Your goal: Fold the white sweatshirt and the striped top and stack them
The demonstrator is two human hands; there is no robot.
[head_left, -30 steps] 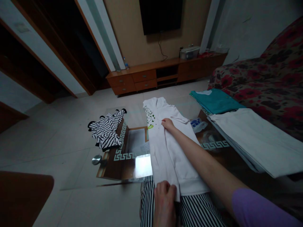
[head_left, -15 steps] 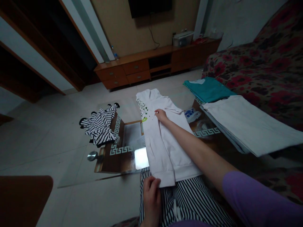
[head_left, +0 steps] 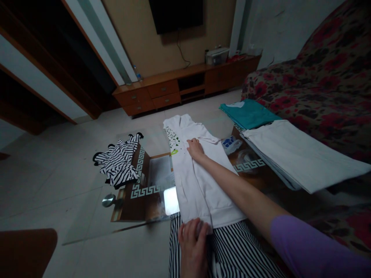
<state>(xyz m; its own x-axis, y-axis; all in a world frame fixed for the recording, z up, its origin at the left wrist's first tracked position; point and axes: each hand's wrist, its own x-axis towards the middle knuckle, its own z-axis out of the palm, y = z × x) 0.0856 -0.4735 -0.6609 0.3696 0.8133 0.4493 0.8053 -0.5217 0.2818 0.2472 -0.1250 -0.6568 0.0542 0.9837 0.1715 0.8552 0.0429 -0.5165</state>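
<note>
Head view. A: White cotton sweatshirt [head_left: 199, 193] where? B: On glass-topped table [head_left: 136, 204]; soft, light, take by hem. A: Grips? B: R grip [head_left: 194, 150] flat, open; L grip [head_left: 193, 247] curled at hem, hold unclear.

dim indoor light | white glare on glass tabletop [head_left: 171, 200] | edges bowed | corners dark

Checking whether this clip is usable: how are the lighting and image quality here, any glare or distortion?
Head view: the room is dim and underexposed; a bright glare patch burns out part of the glass table top; wide-angle distortion leans the door-frame strip; the white hooded sweatshirt stays legible, without strong blur.
</note>
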